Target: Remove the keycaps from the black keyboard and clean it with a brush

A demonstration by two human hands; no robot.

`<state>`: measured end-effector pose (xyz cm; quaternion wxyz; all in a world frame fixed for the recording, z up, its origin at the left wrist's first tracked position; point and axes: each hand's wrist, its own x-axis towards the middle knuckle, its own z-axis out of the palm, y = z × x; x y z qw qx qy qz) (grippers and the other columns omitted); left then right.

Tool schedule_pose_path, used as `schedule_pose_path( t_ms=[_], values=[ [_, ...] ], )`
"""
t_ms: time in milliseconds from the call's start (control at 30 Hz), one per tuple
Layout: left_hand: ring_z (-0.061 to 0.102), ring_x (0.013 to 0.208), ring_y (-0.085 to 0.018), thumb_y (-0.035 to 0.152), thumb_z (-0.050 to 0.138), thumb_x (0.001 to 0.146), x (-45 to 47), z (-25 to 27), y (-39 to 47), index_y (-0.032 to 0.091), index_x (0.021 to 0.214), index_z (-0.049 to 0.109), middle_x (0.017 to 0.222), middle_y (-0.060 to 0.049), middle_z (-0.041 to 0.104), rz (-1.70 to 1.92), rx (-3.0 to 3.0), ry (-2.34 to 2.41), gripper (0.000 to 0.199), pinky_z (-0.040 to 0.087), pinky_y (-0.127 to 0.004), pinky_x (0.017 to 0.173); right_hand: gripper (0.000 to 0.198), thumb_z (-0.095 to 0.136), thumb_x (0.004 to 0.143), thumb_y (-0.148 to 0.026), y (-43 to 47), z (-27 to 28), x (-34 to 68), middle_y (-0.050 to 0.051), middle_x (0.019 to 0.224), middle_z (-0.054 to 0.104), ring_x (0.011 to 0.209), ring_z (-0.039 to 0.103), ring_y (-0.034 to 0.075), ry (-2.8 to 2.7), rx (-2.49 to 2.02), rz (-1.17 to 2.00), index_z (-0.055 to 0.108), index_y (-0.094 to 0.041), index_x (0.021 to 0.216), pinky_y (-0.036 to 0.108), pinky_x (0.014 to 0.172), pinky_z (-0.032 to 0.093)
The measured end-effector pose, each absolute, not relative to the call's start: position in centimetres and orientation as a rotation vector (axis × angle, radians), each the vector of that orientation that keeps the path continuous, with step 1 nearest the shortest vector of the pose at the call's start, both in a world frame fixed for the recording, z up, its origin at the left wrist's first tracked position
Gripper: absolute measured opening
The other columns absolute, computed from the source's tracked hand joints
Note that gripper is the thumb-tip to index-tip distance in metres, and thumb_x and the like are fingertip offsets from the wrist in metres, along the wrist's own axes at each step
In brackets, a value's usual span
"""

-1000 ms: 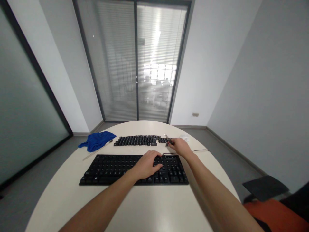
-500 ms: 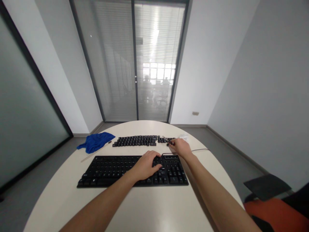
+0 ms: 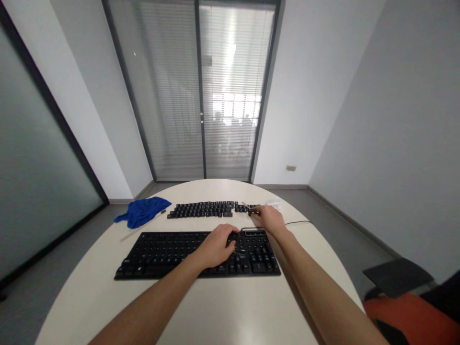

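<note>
A black keyboard point(image 3: 161, 254) lies across the near part of the table. My left hand point(image 3: 217, 245) rests palm down on its right half, fingers stretched out and thumb apart, holding nothing. Beyond the keyboard, my right hand point(image 3: 269, 218) is closed on a small tool with thin metal wires, seemingly a keycap puller point(image 3: 247, 206). Its wire end points away to the left, over the right group of loose black keycaps point(image 3: 241, 208). My fingers hide part of the tool and some of those caps. A larger block of loose keycaps point(image 3: 201, 210) sits in rows to the left.
On the left of the round white table point(image 3: 212, 299) lie a crumpled blue cloth point(image 3: 143, 211) and a thin brush-like stick point(image 3: 143, 225). A clear plastic piece point(image 3: 273, 204) is behind my right hand. The keyboard cable point(image 3: 298, 222) runs right. An orange chair point(image 3: 406, 316) stands at right.
My left thumb has drawn in a little toward the palm. The tool in my right hand has shifted very slightly; both hands otherwise stay in place.
</note>
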<state>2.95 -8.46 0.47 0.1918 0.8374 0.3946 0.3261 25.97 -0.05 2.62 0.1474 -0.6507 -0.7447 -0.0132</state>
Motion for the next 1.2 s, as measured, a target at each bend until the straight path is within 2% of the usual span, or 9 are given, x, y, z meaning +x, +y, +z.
schedule_pose_path(
  t_ms=[167,267,400,533,733,1033,1200],
  values=[
    [0.056,0.11,-0.025,0.008,0.053,0.08,3.0,0.4,-8.4,0.019,0.114,0.058,0.114,-0.008,0.063,0.911,2.351,1.11,0.036,0.044,-0.042,0.1,0.035,0.05,0.095,-0.047,-1.1,4.2,26.2,0.011,0.093,0.076,0.088,0.069,0.026,-2.115,-1.834,-0.067,0.075,-0.023,0.098,0.028,0.067,0.044],
    [0.057,0.109,-0.025,0.009,0.053,0.081,3.1,0.6,-8.6,0.019,0.113,0.059,0.113,-0.009,0.064,0.909,2.352,1.122,0.034,0.045,-0.042,0.1,0.037,0.045,0.097,-0.045,-2.2,5.6,26.3,0.012,0.086,0.075,0.083,0.069,0.024,-2.036,-1.735,-0.02,0.071,-0.019,0.092,0.029,0.068,0.043],
    [0.057,0.112,-0.026,0.02,0.059,0.085,3.2,1.3,-9.3,0.019,0.117,0.059,0.118,-0.01,0.064,0.912,2.401,1.066,0.032,0.044,-0.042,0.102,0.035,0.042,0.098,-0.045,-4.1,6.4,27.0,0.008,0.083,0.074,0.076,0.067,0.02,-1.913,-1.441,0.346,0.064,-0.018,0.097,0.029,0.068,0.047],
    [0.051,0.127,-0.026,0.032,0.062,0.087,3.2,2.2,-10.0,0.021,0.132,0.054,0.136,-0.012,0.057,0.779,2.517,0.892,0.047,0.037,-0.042,0.111,0.042,0.042,0.097,-0.053,-5.5,5.5,28.1,0.009,0.088,0.073,0.082,0.067,0.02,-1.862,-1.224,0.764,0.062,-0.016,0.099,0.029,0.066,0.053],
    [0.045,0.134,-0.029,0.041,0.068,0.083,3.3,2.5,-10.0,0.024,0.134,0.056,0.146,-0.011,0.05,0.652,2.553,0.895,0.055,0.033,-0.047,0.114,0.045,0.053,0.092,-0.056,-6.1,4.9,29.2,0.006,0.076,0.069,0.071,0.065,0.018,-1.98,-1.062,1.021,0.066,-0.014,0.089,0.03,0.067,0.054],
    [0.048,0.131,-0.028,0.041,0.069,0.083,3.5,2.4,-9.8,0.023,0.125,0.063,0.144,-0.011,0.051,0.614,2.555,0.954,0.046,0.036,-0.045,0.112,0.043,0.055,0.091,-0.054,-7.1,5.7,28.8,0.004,0.069,0.068,0.065,0.061,0.016,-2.242,-1.005,0.994,0.068,-0.015,0.077,0.026,0.061,0.046],
    [0.049,0.13,-0.029,0.039,0.07,0.082,3.5,2.3,-9.9,0.022,0.122,0.064,0.143,-0.011,0.052,0.646,2.538,0.944,0.044,0.036,-0.045,0.112,0.043,0.057,0.09,-0.054,-7.4,5.8,28.4,0.0,0.063,0.062,0.058,0.051,0.013,-2.302,-0.987,1.032,0.066,-0.015,0.072,0.024,0.054,0.038]
  ],
)
